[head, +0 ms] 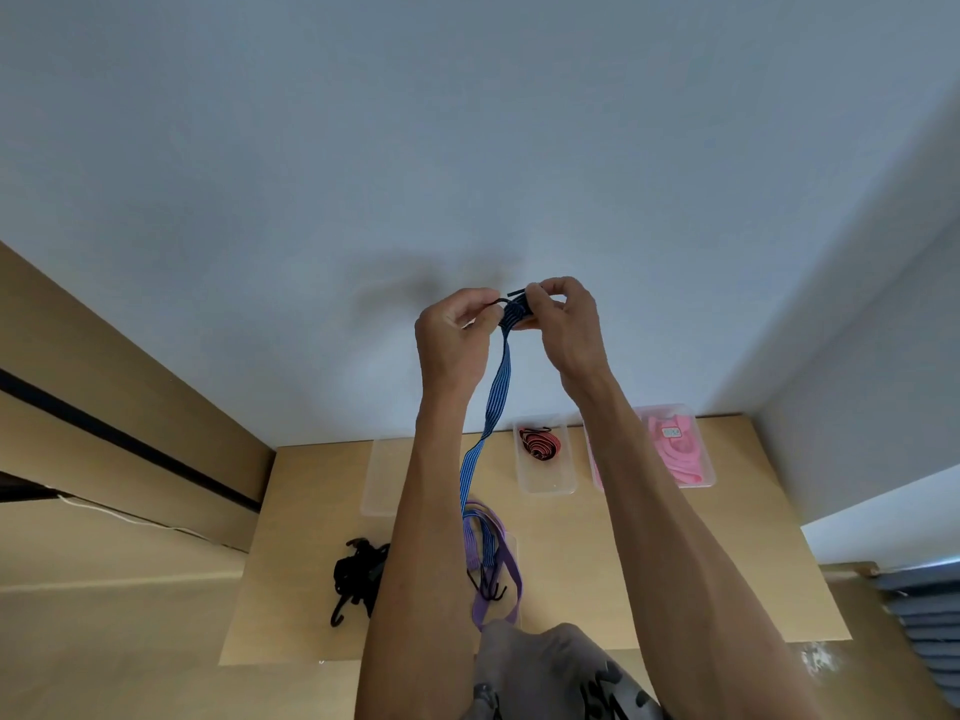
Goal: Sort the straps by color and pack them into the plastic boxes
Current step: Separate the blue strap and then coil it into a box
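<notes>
Blue striped strap (497, 402), rolled top pinched between left hand (451, 341) and right hand (565, 324).

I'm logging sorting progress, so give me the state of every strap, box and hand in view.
blue strap: held up, being rolled at the top, tail hanging.
left hand: gripping it.
right hand: gripping the roll.
red strap: coiled in its box.
pink straps: boxed.
black strap: loose on table.
purple strap: loose.
left box: empty.

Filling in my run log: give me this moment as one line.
both hands rolling blue strap in air | red strap boxed | pink straps boxed | black straps, purple strap unsorted
</notes>
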